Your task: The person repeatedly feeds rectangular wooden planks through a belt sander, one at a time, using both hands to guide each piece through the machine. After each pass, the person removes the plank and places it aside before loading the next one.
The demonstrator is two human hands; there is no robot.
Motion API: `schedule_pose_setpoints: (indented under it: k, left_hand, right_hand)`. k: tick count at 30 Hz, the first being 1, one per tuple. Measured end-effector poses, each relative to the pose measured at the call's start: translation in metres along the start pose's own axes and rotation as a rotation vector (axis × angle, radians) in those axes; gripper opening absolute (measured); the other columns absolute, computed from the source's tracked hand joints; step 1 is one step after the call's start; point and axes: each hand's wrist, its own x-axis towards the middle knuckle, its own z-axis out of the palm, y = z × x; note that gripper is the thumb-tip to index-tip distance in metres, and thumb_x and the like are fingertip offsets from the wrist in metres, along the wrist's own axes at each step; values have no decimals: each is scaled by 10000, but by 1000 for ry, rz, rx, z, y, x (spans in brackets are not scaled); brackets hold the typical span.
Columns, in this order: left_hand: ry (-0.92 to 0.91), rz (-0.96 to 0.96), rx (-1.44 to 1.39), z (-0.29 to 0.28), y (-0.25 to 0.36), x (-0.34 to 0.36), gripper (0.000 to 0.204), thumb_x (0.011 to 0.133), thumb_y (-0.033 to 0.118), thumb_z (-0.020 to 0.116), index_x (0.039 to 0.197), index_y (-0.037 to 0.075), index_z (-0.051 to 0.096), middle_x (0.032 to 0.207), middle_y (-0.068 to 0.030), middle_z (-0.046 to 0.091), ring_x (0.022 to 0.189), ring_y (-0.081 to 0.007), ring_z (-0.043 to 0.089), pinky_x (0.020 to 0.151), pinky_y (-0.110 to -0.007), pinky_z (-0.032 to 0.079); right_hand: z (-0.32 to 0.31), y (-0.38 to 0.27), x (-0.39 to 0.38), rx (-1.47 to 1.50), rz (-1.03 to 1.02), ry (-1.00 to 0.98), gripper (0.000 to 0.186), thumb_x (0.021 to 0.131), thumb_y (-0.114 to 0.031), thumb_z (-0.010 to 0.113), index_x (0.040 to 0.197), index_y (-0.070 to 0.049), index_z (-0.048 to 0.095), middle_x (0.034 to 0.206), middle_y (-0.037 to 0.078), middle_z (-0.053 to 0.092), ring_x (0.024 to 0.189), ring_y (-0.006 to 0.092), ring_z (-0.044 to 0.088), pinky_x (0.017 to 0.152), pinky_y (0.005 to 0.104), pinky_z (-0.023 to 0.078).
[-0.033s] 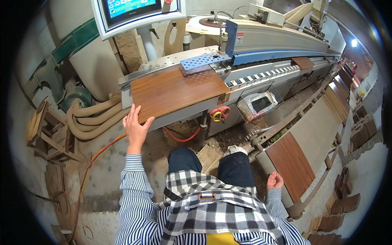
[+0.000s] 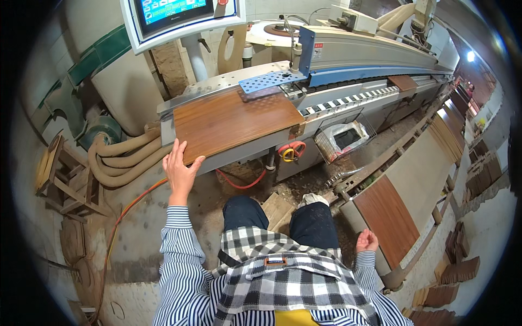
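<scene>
A brown wood-grain board (image 2: 234, 117) lies flat on the infeed end of a long machine, its far edge partly under a blue perforated plate (image 2: 265, 82). At its near left corner is my left hand (image 2: 181, 169), thumb and fingers spread and touching the edges. My right hand (image 2: 367, 240) hangs low on the right, palm upward, fingers loosely bent, with nothing visible in it. Just beside it, a second brown board (image 2: 387, 220) rests on a pale surface (image 2: 416, 182); whether the hand touches that board I cannot tell.
A control screen (image 2: 176, 12) stands at the upper left. Red-and-yellow scissors (image 2: 292, 151) hang on the machine's front, beside a wire basket (image 2: 346, 139). Thick hoses (image 2: 122, 161) and a wooden stool (image 2: 70, 176) are left. A smaller board (image 2: 402, 83) sits farther along the track.
</scene>
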Motion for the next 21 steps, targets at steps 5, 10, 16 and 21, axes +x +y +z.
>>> schedule_pose_setpoints:
  k: [5, 10, 16, 21]
  left_hand:
    - [-16, 3, 1, 0, 2, 3, 652, 790, 483, 733, 1271, 73, 575, 1440, -180, 478, 1259, -299, 500, 1102, -460, 266]
    - [-26, -2, -9, -2, 5, 3, 658, 796, 463, 734, 1291, 67, 558, 1441, -202, 468, 1253, -315, 498, 1103, -452, 265]
    - [-31, 20, -44, -5, 1, 2, 678, 805, 436, 736, 1335, 72, 521, 1438, -225, 459, 1293, -330, 463, 1117, -456, 255]
    - [-104, -17, -198, -18, -5, 0, 613, 830, 362, 727, 1333, 71, 529, 1436, -199, 473, 1315, -339, 447, 1136, -454, 269]
  right_hand:
    - [-9, 7, 23, 57, -12, 27, 287, 823, -252, 702, 1028, -73, 609, 1136, 65, 671, 998, 209, 646, 843, 357, 531]
    - [13, -15, 17, 84, -157, -47, 517, 842, -385, 720, 1203, -66, 534, 1187, 86, 639, 1055, 236, 615, 892, 368, 509]
    - [2, -29, 35, 161, -333, 47, 646, 840, -305, 713, 1361, -58, 425, 1285, 137, 539, 1153, 295, 523, 980, 450, 467]
    - [-1, -32, 39, 156, -309, 53, 610, 816, -258, 730, 1327, -72, 455, 1266, 131, 551, 1153, 300, 526, 974, 468, 477]
